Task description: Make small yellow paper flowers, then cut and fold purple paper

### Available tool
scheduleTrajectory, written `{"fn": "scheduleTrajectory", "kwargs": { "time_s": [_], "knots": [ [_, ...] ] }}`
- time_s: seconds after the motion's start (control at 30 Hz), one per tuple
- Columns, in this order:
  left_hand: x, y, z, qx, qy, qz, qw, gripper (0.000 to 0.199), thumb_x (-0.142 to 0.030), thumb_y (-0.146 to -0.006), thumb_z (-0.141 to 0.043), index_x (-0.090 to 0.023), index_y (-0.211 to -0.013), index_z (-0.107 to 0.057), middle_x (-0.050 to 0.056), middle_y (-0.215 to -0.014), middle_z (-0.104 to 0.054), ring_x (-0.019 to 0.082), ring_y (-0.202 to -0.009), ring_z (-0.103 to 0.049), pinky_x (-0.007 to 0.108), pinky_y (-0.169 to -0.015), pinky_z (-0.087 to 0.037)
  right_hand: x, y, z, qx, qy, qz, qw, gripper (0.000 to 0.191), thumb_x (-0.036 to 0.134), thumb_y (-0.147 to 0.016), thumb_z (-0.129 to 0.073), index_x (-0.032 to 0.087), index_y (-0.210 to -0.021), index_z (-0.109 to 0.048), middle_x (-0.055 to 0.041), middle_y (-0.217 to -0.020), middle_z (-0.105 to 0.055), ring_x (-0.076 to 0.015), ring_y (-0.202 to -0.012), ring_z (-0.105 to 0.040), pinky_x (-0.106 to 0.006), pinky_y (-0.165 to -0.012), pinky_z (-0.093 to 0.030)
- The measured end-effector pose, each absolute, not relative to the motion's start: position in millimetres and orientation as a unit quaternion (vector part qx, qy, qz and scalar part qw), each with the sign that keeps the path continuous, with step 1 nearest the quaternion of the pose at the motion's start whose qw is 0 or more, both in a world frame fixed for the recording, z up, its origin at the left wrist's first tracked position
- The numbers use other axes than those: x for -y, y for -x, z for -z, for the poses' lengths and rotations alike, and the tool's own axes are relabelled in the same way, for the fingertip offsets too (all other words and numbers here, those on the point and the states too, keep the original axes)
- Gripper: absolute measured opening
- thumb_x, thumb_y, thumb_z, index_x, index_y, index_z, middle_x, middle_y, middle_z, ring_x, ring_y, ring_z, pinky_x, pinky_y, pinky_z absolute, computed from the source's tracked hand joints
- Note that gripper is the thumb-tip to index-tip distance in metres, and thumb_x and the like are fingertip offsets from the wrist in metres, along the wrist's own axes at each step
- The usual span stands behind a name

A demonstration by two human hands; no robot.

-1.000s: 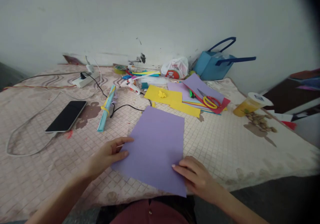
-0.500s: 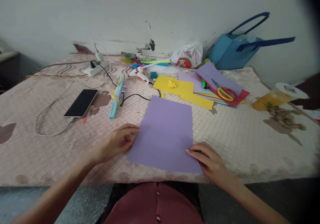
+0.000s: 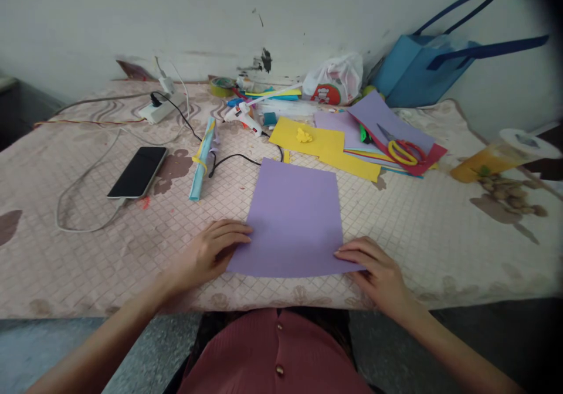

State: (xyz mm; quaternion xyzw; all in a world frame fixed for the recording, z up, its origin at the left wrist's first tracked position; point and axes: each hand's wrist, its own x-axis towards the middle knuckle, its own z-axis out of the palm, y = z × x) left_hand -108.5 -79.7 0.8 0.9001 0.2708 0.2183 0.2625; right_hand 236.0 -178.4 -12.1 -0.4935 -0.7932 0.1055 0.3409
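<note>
A sheet of purple paper (image 3: 294, 218) lies before me near the table's front edge, its near edge slightly raised and curved. My left hand (image 3: 220, 244) pinches its left edge close to the near corner, fingertips on top and the thumb partly hidden. At the opposite side my right hand (image 3: 372, 262) grips the near right corner between fingers on top and a thumb beneath. Just beyond the sheet is yellow paper (image 3: 325, 138) with a small yellow paper flower (image 3: 303, 135) on it. A light blue paper roll (image 3: 202, 162) with a yellow tie lies to the left.
A phone (image 3: 138, 172) on a charging cable lies left. Behind are a power strip (image 3: 160, 109), a hot glue gun (image 3: 244, 118) and tape (image 3: 222, 86). Scissors (image 3: 404, 152) rest on coloured papers at right, near a blue bag (image 3: 422, 71), a tilted drink cup (image 3: 492, 156) and ginger-like roots (image 3: 505, 194).
The sheet's near edge has been lifted and bowed upward, with both hands still on it. My right hand has shifted slightly outward, and the camera view has tilted down a little.
</note>
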Motion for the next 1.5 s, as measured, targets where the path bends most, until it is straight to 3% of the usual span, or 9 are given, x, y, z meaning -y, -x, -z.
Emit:
{"fn": "scheduleTrajectory", "kwargs": {
  "time_s": [0.3, 0.47, 0.67, 0.87, 1.03, 1.2, 1.5],
  "knots": [
    [77.7, 99.9, 15.6, -0.303, -0.861, -0.298, 0.279, 0.026, -0.001, -0.077, -0.053, -0.021, -0.088, -0.066, 0.004, -0.107, -0.066, 0.018, -0.102, -0.057, 0.036, -0.089, -0.045, 183.7, -236.2, 17.6, 0.793, 0.502, -0.099, 0.332, 0.027, 0.006, -0.082, -0.051, 0.023, -0.098, -0.065, -0.0068, -0.096, -0.064, -0.0219, -0.090, -0.057, -0.043, -0.078, -0.047],
    [77.7, 95.1, 6.5, -0.372, -0.826, -0.278, 0.320, 0.009, -0.017, -0.081, -0.058, -0.019, -0.080, -0.066, 0.004, -0.097, -0.064, 0.016, -0.089, -0.059, 0.031, -0.078, -0.048, 182.2, -232.8, 16.0, 0.736, 0.565, -0.160, 0.337, 0.008, 0.020, -0.084, -0.058, 0.022, -0.086, -0.065, -0.0060, -0.092, -0.062, -0.0210, -0.089, -0.057, -0.039, -0.076, -0.048],
    [73.1, 83.8, 2.0, -0.452, -0.803, -0.258, 0.291, 0.025, -0.033, -0.084, -0.057, -0.017, -0.064, -0.056, 0.003, -0.081, -0.057, 0.015, -0.073, -0.053, 0.029, -0.064, -0.043, 169.8, -229.4, 6.1, 0.652, 0.645, -0.278, 0.285, 0.017, 0.035, -0.087, -0.055, 0.022, -0.088, -0.065, -0.0056, -0.091, -0.061, -0.0189, -0.083, -0.058, -0.033, -0.070, -0.048],
    [76.2, 77.0, 3.5, -0.462, -0.814, -0.259, 0.240, 0.029, -0.032, -0.086, -0.053, -0.017, -0.062, -0.048, 0.002, -0.079, -0.052, 0.015, -0.076, -0.049, 0.032, -0.071, -0.041, 164.7, -228.0, -0.4, 0.641, 0.657, -0.288, 0.271, 0.022, 0.039, -0.085, -0.055, 0.020, -0.077, -0.063, -0.0033, -0.078, -0.058, -0.0169, -0.071, -0.056, -0.030, -0.062, -0.045],
    [79.0, 76.2, 5.1, -0.465, -0.814, -0.260, 0.230, 0.028, -0.031, -0.087, -0.052, -0.018, -0.063, -0.046, 0.002, -0.078, -0.051, 0.015, -0.077, -0.048, 0.032, -0.071, -0.041, 166.3, -223.4, 1.1, 0.627, 0.663, -0.275, 0.302, 0.019, 0.038, -0.085, -0.056, 0.021, -0.089, -0.062, -0.0037, -0.084, -0.060, -0.0176, -0.076, -0.056, -0.030, -0.067, -0.045],
    [78.6, 75.8, 3.5, -0.475, -0.811, -0.255, 0.229, 0.028, -0.030, -0.085, -0.053, -0.018, -0.061, -0.045, 0.001, -0.076, -0.051, 0.015, -0.075, -0.048, 0.032, -0.070, -0.041, 166.7, -218.8, 7.4, 0.630, 0.679, -0.228, 0.299, 0.032, 0.041, -0.085, -0.056, 0.020, -0.061, -0.051, -0.0007, -0.070, -0.049, -0.0146, -0.064, -0.049, -0.028, -0.057, -0.039],
    [80.4, 73.8, 5.5, -0.487, -0.827, -0.227, 0.162, 0.025, -0.028, -0.082, -0.055, -0.018, -0.061, -0.047, 0.003, -0.082, -0.054, 0.018, -0.083, -0.050, 0.036, -0.079, -0.043, 166.9, -215.7, 11.8, 0.648, 0.687, -0.156, 0.289, 0.038, 0.041, -0.083, -0.058, 0.020, -0.058, -0.040, -0.0007, -0.074, -0.047, -0.0142, -0.065, -0.048, -0.029, -0.059, -0.038]
  ]
}}
